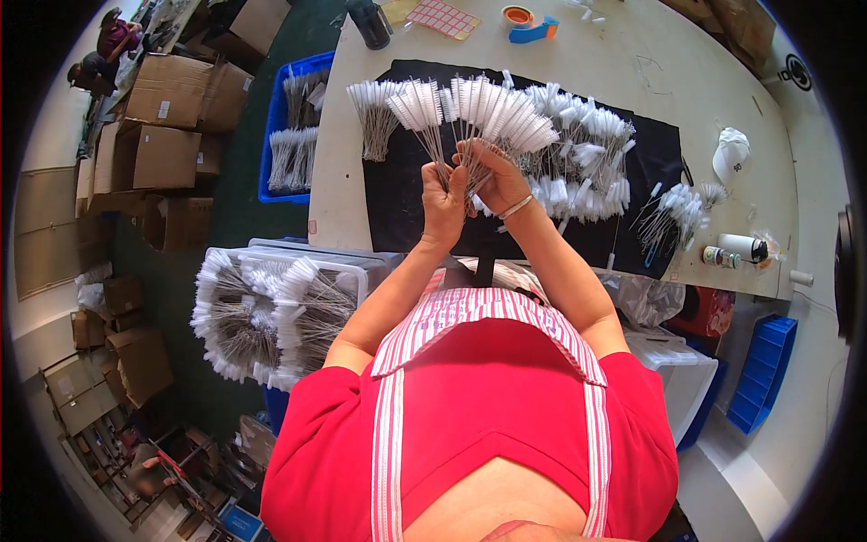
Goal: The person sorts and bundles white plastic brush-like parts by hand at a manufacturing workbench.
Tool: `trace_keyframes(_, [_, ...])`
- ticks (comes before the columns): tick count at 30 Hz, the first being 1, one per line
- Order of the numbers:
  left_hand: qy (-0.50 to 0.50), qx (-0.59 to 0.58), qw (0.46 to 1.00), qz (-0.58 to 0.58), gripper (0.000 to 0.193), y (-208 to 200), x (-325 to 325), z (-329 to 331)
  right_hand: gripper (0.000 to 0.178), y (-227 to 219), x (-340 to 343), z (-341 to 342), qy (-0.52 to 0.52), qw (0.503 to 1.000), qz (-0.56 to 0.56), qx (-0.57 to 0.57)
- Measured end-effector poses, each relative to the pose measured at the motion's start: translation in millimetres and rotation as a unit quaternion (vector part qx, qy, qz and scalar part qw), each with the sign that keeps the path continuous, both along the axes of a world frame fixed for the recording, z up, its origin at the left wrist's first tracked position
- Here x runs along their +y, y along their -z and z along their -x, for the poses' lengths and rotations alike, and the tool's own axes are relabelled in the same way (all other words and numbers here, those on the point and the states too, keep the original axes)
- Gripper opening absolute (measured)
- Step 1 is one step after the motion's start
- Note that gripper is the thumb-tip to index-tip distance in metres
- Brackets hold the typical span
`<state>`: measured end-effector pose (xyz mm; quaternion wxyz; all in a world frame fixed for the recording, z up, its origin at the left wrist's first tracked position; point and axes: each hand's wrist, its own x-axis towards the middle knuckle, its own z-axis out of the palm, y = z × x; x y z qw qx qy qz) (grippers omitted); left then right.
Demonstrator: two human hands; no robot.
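Note:
Both my hands are closed round the wire stems of white-bristled bottle brushes, held up over the table with the bristle ends fanned away from me. My left hand (444, 200) grips a smaller part of the fan, its white brushes (417, 107) leaning left. In my right hand (495, 177) is a wider spread of bottle brushes (506, 116), pointing away and to the right. The hands touch at the stems. Beyond my left hand, a separate bundle of brushes (372, 108) lies on the black cloth (397, 217). Piles of brushes (587, 149) cover the cloth at the right.
Left of me stands a translucent bin (361, 271) heaped with brushes; behind it, a blue crate (269, 181) holds more. On the table are a tape dispenser (533, 32), a dark cup (368, 25), a white cap (731, 155) and a loose brush group (673, 217). Cardboard boxes (163, 90) stack at far left.

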<state>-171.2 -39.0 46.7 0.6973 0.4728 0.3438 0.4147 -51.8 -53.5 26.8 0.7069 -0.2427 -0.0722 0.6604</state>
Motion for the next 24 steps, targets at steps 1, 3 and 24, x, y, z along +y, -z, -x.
trace_keyframes(1, [0.0,0.001,1.0,0.001,0.034,1.3,1.3,3.5,0.025,-6.4,0.5,4.8,0.008,1.0,0.021,-0.003])
trace_keyframes(3, [0.005,-0.027,0.999,0.024,0.037,4.1,4.4,8.3,0.024,-8.8,3.5,9.9,0.017,0.999,0.028,-0.038])
trace_keyframes(24, [0.104,0.0,0.993,0.06,0.025,10.3,25.5,62.1,0.034,-17.0,26.3,59.2,-0.003,0.988,0.025,-0.15])
